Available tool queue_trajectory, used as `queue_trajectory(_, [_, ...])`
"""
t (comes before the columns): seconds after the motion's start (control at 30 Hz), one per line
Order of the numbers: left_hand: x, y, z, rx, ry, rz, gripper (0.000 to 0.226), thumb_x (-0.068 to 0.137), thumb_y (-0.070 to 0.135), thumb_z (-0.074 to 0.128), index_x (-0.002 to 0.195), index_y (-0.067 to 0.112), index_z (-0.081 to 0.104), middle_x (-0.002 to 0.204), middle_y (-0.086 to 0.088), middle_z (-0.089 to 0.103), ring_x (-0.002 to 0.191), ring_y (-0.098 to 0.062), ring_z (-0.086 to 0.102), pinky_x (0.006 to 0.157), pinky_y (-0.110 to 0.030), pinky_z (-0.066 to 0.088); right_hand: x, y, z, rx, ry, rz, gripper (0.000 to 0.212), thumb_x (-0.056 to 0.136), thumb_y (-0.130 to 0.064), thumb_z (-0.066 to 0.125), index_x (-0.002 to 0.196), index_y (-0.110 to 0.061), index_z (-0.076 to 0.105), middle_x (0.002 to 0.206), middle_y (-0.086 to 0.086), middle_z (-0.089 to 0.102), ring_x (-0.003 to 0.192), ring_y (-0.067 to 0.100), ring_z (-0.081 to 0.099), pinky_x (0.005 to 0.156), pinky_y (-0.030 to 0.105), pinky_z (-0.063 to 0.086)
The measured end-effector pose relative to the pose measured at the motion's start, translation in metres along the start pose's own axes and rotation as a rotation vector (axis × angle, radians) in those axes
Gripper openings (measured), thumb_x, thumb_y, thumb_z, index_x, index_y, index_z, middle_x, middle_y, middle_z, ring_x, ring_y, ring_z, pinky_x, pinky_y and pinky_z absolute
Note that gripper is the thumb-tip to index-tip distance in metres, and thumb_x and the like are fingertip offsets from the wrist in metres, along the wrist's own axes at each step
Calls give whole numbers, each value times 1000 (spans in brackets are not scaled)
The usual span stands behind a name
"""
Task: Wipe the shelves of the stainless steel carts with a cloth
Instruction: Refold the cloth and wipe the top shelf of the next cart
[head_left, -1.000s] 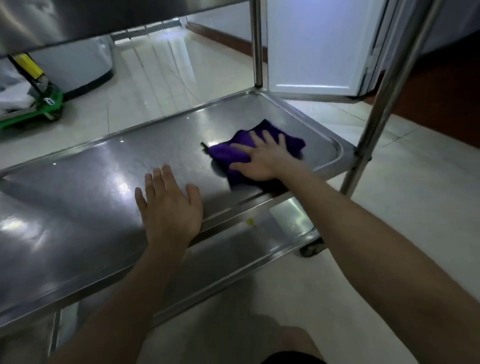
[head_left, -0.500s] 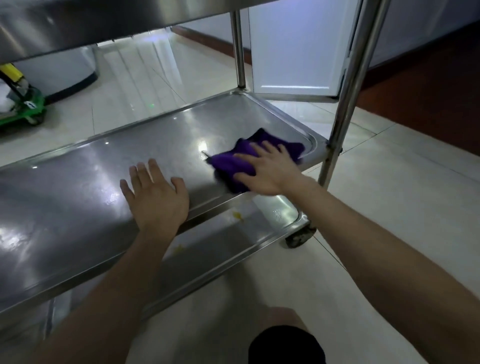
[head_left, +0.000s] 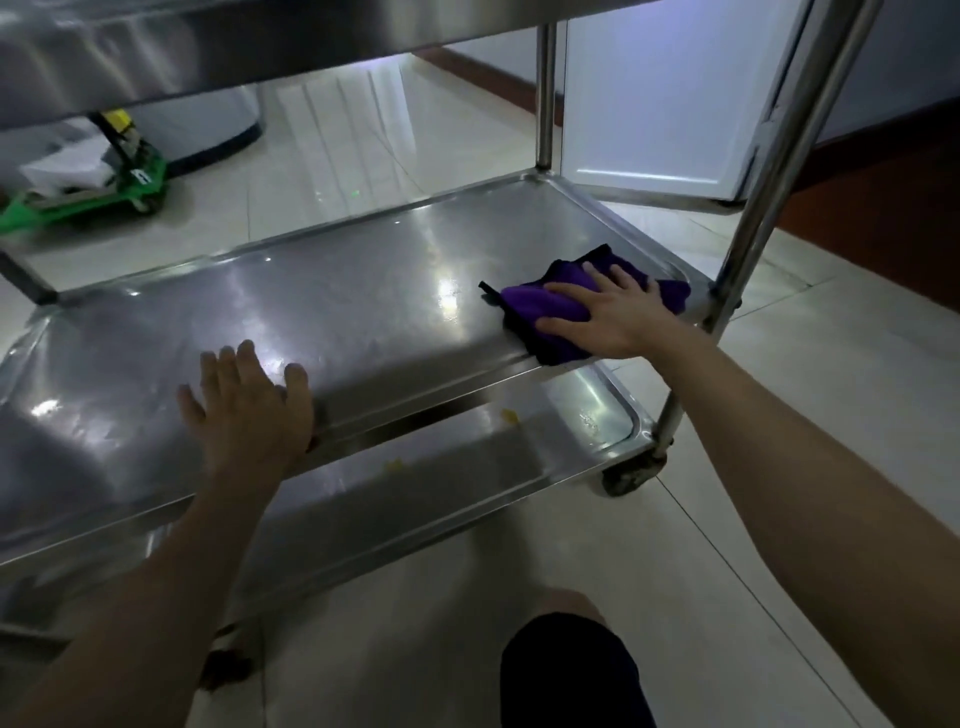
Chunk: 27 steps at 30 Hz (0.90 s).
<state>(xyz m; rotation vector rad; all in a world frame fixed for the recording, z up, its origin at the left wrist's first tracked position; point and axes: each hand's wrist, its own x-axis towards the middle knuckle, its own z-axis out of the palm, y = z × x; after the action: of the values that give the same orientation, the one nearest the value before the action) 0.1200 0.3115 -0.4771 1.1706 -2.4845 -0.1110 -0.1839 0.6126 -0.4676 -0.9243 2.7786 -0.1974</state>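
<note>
One purple cloth (head_left: 540, 307) under flat right hand (head_left: 618, 318), flat left hand (head_left: 249, 410) on middle shelf (head_left: 337, 301)

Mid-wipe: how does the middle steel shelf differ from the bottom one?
The middle stainless steel shelf carries the purple cloth under the right hand, and the left hand rests flat on it; the bottom stainless steel shelf has neither. The bottom shelf shows small yellow specks; the middle shelf shows none. Both are shiny rimmed trays.

cart (head_left: 769, 171) 1 | shelves (head_left: 337, 312) (head_left: 260, 47) (head_left: 415, 499) 3 | cloth (head_left: 540, 306) 1 | hands (head_left: 244, 410) (head_left: 613, 317) 2 | green dolly (head_left: 78, 200) 1
</note>
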Motion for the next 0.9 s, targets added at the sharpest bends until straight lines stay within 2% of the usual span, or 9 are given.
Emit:
queue_trajectory(0.1, [-2, 7, 2, -15, -14, 49, 84, 101, 58, 23, 167, 8, 28, 173, -20, 32, 165, -38, 19, 133, -63, 9, 28, -38, -4, -45, -22, 31, 100, 75, -108, 17, 163, -64, 6, 181, 5, -10, 163, 48, -12, 116, 83, -13])
queue_trajectory(0.17, [-1, 10, 4, -32, 1, 55, 81, 103, 57, 24, 168, 9, 25, 174, -19, 30, 166, -37, 19, 134, -62, 10, 44, -89, -2, -88, -20, -51, 96, 82, -103, 19, 166, -59, 6, 181, 8, -10, 162, 51, -13, 115, 87, -11])
queue_trajectory(0.27, [0, 6, 6, -67, 23, 58, 72, 110, 49, 30, 170, 10, 21, 175, -19, 28, 166, -36, 16, 134, -62, 10, 49, -177, 24, -101, -54, -369, 89, 86, -100, 22, 165, -61, 10, 181, 4, -6, 163, 46, -11, 116, 84, -14])
queue_trajectory(0.37, [1, -1, 7, -108, 26, 31, 71, 109, 48, 26, 169, 11, 20, 175, -17, 27, 166, -34, 15, 135, -61, 9, 54, -194, 39, -87, -81, -597, 87, 85, -98, 21, 164, -61, 15, 181, -8, -1, 166, 31, -8, 123, 75, -12])
queue_trajectory(0.47, [0, -1, 8, -109, 16, 24, 74, 107, 51, 20, 170, 12, 17, 177, -16, 24, 167, -33, 12, 135, -59, 7, 98, -146, 14, -69, -8, -401, 79, 94, -90, 26, 166, -59, 15, 181, -9, 2, 167, 30, -3, 128, 69, -4])
queue_trajectory(0.57, [-2, 5, 12, -113, 41, 31, 76, 106, 53, 16, 171, 13, 16, 178, -14, 24, 168, -30, 12, 136, -57, 6, 158, -108, -10, -27, -6, -60, 80, 98, -86, 31, 167, -55, 6, 182, -1, -4, 165, 39, -8, 125, 75, -7])
queue_trajectory(0.67, [-1, 11, 19, -114, 83, 46, 75, 106, 53, 18, 171, 14, 16, 178, -12, 23, 168, -28, 11, 136, -56, 5, 197, -133, -13, -24, -13, 56, 85, 95, -87, 31, 168, -53, 4, 181, 8, -7, 163, 47, -12, 117, 85, -11])
queue_trajectory(0.77, [4, 17, 20, -121, 115, 59, 75, 107, 53, 20, 170, 12, 18, 177, -13, 26, 168, -29, 13, 136, -57, 7, 197, -204, -3, -55, -29, -144, 80, 97, -86, 31, 167, -56, 7, 181, 4, -5, 164, 45, -10, 117, 85, -11])
queue_trajectory(0.9, [8, 20, 14, -113, 204, 62, 69, 107, 48, 23, 163, 9, 35, 168, -14, 42, 163, -32, 27, 135, -58, 15, 132, -259, 24, -53, -48, -525, 69, 101, -81, 33, 165, -59, 18, 181, -7, 2, 167, 31, -3, 125, 74, -9])
